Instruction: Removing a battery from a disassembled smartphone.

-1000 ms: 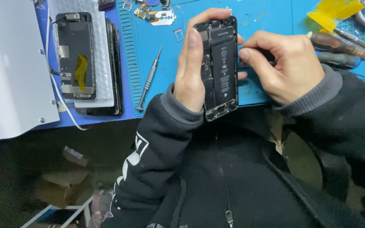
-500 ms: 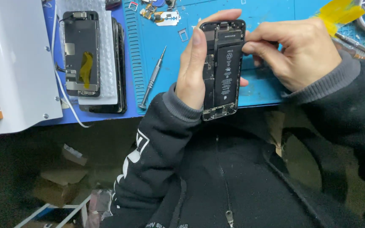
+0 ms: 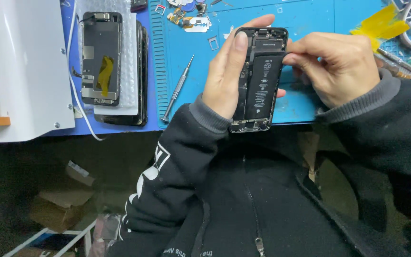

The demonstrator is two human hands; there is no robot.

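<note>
An opened phone body [image 3: 258, 81] stands upright at upper centre of the frame, its black battery and small parts bared inside a dark frame. The left hand [image 3: 227, 76] grips its left edge, thumb along the side. The right hand [image 3: 336, 66] pinches at its upper right edge. Left of them a slim screwdriver [image 3: 177, 90] lies on the blue mat [image 3: 305, 19]; further left a detached screen panel [image 3: 101, 57] rests on bubble wrap.
</note>
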